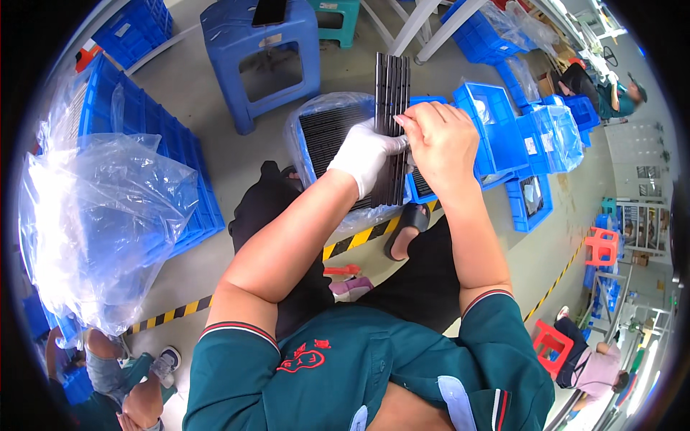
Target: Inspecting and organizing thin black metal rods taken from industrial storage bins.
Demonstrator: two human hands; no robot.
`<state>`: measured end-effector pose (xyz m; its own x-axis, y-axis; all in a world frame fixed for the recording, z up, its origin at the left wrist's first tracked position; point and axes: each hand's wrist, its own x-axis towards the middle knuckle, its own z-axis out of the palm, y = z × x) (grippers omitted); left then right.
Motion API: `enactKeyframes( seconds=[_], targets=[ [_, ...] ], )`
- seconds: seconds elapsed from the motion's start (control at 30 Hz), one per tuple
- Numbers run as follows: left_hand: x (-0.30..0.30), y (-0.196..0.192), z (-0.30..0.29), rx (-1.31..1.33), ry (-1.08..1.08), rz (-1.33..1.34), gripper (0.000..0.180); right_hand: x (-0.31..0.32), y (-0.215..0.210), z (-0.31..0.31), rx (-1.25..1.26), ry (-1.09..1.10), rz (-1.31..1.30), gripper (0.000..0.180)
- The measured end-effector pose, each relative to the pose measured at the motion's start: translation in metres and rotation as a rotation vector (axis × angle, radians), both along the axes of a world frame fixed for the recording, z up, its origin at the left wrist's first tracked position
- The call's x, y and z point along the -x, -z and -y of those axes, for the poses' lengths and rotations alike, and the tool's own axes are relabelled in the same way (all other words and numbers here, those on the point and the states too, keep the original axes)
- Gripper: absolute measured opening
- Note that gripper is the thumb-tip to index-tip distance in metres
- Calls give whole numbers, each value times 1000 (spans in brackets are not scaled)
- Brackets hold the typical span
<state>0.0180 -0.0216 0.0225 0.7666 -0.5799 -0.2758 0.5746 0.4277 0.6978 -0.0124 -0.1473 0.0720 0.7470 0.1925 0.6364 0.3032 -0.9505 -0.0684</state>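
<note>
In front of me stands an upright bundle of several long, thin black strips, side by side. My left hand, in a white glove, is closed around the bundle at mid-length. My bare right hand is closed in a pinch at the bundle's right side, fingertips touching the strips; what is between them is hidden. Below and behind my left hand is a blue crate lined with clear plastic, holding rows of similar black strips.
Blue crates under a plastic sheet rise at the left. A blue stool carrying a dark flat device stands ahead. Open blue bins are at the right. Yellow-black tape crosses the floor. Other people sit at lower left and right.
</note>
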Motion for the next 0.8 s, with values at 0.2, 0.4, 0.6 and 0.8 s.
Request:
enactKeyframes(
  seconds=[0.2,0.4,0.6,0.8],
  targets=[
    [-2,8,-1,11,68,-1,20,-1,21,8,-306,-46,-57,16],
    [-2,2,-2,66,120,-112,19,6,4,10,-503,-60,19,11],
    [1,-2,4,-24,101,-88,21,3,20,13,-642,-13,-138,11],
    [2,-3,5,-44,96,-65,22,0,23,14,-553,11,-154,15]
  ],
)
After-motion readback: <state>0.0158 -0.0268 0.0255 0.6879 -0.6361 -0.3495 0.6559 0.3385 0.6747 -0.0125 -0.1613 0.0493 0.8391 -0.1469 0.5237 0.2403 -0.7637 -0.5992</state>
